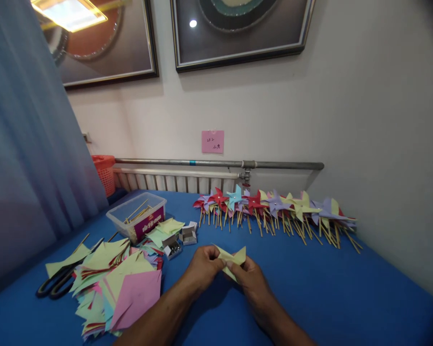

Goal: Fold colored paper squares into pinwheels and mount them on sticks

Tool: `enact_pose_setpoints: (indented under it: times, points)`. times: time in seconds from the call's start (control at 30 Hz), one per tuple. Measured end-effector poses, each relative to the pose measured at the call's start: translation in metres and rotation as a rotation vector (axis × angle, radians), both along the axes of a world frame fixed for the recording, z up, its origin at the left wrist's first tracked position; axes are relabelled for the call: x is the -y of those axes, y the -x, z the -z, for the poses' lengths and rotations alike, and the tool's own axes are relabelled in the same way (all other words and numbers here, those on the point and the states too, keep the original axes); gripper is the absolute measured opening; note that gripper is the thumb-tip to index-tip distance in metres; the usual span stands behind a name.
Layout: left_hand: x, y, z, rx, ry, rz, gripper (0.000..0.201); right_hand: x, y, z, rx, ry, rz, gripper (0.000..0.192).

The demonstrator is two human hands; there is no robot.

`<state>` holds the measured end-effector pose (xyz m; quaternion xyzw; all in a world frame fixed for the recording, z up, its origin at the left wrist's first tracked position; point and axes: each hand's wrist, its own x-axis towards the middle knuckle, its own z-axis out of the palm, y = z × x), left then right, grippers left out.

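Between my two hands is a pale yellow paper pinwheel (239,256), partly folded, with one pointed corner sticking up. My left hand (205,265) pinches its left side, thumb on top. From the right, my right hand (250,278) grips the same paper, its thumb close to the other thumb at the centre. The fingers behind the paper are hidden. To the left lie piles of cut coloured paper squares (139,295), pink and pale yellow on top. Nearer my left hand stands a small open box of metal pins (172,248), beside another small box (188,235).
A clear plastic tub (117,216) holds thin sticks. Black-handled scissors (57,283) lie at the left under paper. Finished pinwheels on sticks (274,204) form a long row along the back. Behind the blue table (310,298) are a pipe (216,164), a radiator and a red basket (106,173).
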<state>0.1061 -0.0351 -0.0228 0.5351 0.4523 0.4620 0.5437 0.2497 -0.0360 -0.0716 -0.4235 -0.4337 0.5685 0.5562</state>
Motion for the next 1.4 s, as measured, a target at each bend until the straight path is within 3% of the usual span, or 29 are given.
enact_pose_setpoints:
  times: [0.5, 0.77, 1.03, 1.27, 1.4]
  points:
    - [0.006, -0.006, 0.0, -0.014, -0.039, 0.035, 0.013, 0.02, 0.004, -0.03, -0.122, 0.059, -0.069, 0.041]
    - [0.001, -0.004, 0.007, -0.016, -0.018, 0.022, 0.02, 0.012, 0.003, -0.018, -0.117, 0.057, -0.045, 0.044]
    - [0.003, -0.006, 0.001, -0.015, 0.001, 0.015, 0.018, 0.015, 0.003, -0.023, -0.116, 0.05, -0.035, 0.041]
    - [-0.002, -0.007, 0.007, 0.009, 0.043, 0.001, 0.022, 0.013, 0.002, -0.02, -0.082, 0.061, -0.002, 0.038]
    - [-0.002, 0.002, -0.004, -0.044, -0.033, -0.093, 0.016, 0.013, 0.001, -0.022, -0.099, 0.083, -0.02, 0.04]
